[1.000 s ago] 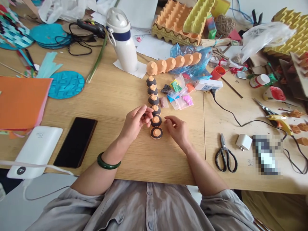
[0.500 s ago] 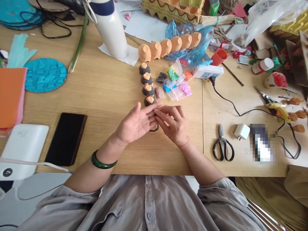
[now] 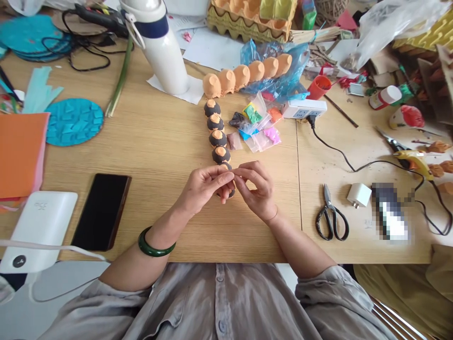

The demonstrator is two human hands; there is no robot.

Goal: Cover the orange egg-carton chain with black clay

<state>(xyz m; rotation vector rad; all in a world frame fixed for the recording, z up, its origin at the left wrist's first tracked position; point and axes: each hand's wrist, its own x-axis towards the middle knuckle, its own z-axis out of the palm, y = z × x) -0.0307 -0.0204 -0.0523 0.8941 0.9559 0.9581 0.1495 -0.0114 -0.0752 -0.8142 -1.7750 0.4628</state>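
A column of dark round pieces with orange tops (image 3: 216, 138) runs down the middle of the wooden table (image 3: 159, 141). My left hand (image 3: 205, 186) and my right hand (image 3: 256, 189) meet over the nearest pieces, fingertips pinched together at one spot. Both are closed; whatever small thing sits between the fingertips is hidden. The lowest dark piece (image 3: 230, 192) peeks out under my fingers. A row of plain orange egg-carton cups (image 3: 247, 75) lies beyond the column.
Small bags of coloured clay (image 3: 258, 125) and a power strip (image 3: 304, 108) lie right of the column. Black scissors (image 3: 331, 219), a charger (image 3: 358, 194) and a glue gun (image 3: 414, 160) sit to the right; a white bottle (image 3: 159, 45), phone (image 3: 102, 210) and power bank (image 3: 38, 226) to the left.
My left hand has gone from flat and open to curled, its fingertips now pinched against those of my right hand. The view has shifted slightly downward.
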